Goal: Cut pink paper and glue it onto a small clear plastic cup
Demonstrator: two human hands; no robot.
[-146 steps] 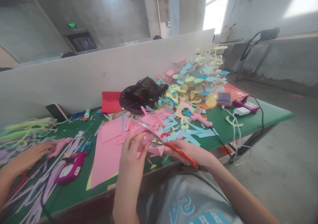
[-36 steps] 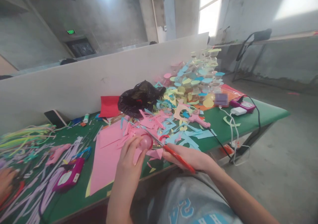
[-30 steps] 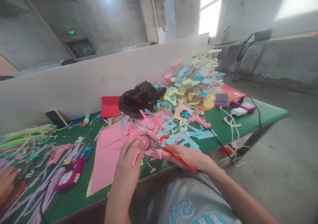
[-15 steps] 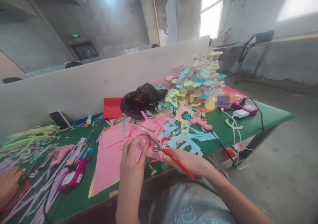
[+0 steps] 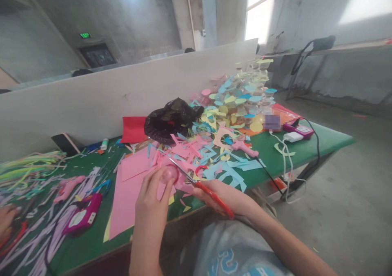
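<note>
Walls of concrete (image 5: 153,18) rise behind a green tabletop (image 5: 332,139), flat pink paper (image 5: 127,198) lying at nine o'clock of the left hand (image 5: 150,196). The right hand (image 5: 232,195) wraps red-handled metal scissors (image 5: 211,193), tips between ten and eleven o'clock. The left hand pinches a glossy translucent pink dome (image 5: 171,173) at its two o'clock, just beside the scissors.

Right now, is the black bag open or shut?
Open. The bag has its mouth spread around a dark hollow, and something red shows inside.
</note>
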